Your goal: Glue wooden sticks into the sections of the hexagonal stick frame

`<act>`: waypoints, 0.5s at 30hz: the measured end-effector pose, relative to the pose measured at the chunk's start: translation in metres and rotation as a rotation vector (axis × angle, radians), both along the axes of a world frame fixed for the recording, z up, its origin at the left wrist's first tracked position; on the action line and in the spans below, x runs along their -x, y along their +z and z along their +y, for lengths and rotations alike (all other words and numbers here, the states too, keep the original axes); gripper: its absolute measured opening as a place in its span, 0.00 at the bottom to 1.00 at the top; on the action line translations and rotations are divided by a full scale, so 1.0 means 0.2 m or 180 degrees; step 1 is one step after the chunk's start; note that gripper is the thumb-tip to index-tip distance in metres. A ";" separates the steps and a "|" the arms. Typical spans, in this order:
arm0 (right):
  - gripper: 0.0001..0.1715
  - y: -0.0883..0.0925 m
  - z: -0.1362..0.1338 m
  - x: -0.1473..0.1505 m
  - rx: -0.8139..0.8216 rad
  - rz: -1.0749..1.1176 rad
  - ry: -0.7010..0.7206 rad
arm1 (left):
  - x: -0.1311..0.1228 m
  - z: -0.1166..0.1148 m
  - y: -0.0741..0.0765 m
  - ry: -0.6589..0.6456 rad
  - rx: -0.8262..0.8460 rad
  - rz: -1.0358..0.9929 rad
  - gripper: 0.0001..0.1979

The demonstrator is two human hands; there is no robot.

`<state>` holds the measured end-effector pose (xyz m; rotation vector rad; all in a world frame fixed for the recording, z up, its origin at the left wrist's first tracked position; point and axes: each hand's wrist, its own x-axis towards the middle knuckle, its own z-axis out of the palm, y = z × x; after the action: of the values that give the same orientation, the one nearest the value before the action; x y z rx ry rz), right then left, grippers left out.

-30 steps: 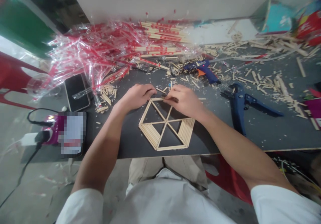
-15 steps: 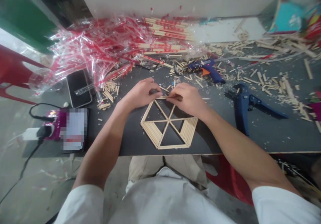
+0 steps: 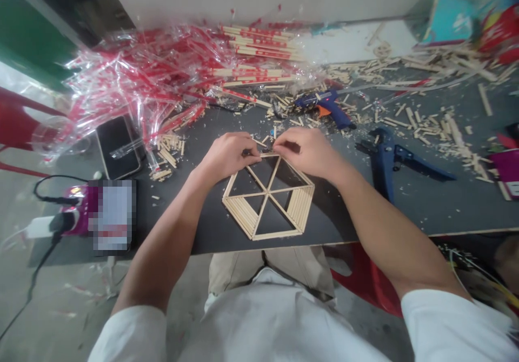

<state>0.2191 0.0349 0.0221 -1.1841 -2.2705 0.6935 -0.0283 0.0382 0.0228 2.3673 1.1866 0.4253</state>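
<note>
A hexagonal frame of thin wooden sticks (image 3: 277, 236), with spokes crossing at its middle, lies on the dark table in front of me. Its left and right lower sides are built up from several stacked sticks. My left hand (image 3: 232, 156) is closed in a pinch at the far left corner, on one end of the far-side wooden stick (image 3: 268, 155). At the far right corner, the fingers of my right hand (image 3: 305, 149) are pinched on the other end of that stick. The fingertips partly hide both corners.
A blue glue gun (image 3: 326, 106) lies beyond my right hand, and a blue hand cutter (image 3: 385, 156) to its right. Red and clear wrappers (image 3: 133, 75) heap at the back left. Two phones (image 3: 118, 146) and a purple power strip (image 3: 81, 208) are at left; stick offcuts (image 3: 425, 124) scatter right.
The stick that stuck out to the right from my right hand now lies along the frame's far side. My right hand has turned and moved slightly up, to the far right corner.
</note>
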 end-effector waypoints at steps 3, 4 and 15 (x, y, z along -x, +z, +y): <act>0.09 0.07 0.02 -0.08 0.0560 -0.0161 0.0011 | 0.00 0.00 0.00 0.0033 0.0074 -0.0044 0.06; 0.09 0.08 0.03 -0.11 0.0718 -0.0207 0.0040 | 0.00 0.00 0.00 0.0039 0.0087 -0.0051 0.06; 0.08 0.08 0.04 -0.11 0.0898 -0.0341 -0.0029 | 0.01 0.02 -0.03 0.0062 0.0123 -0.0303 0.06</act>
<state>0.2403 0.0426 0.0384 -1.3888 -2.3069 0.9947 -0.0301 0.0422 0.0166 2.2782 1.1649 0.5109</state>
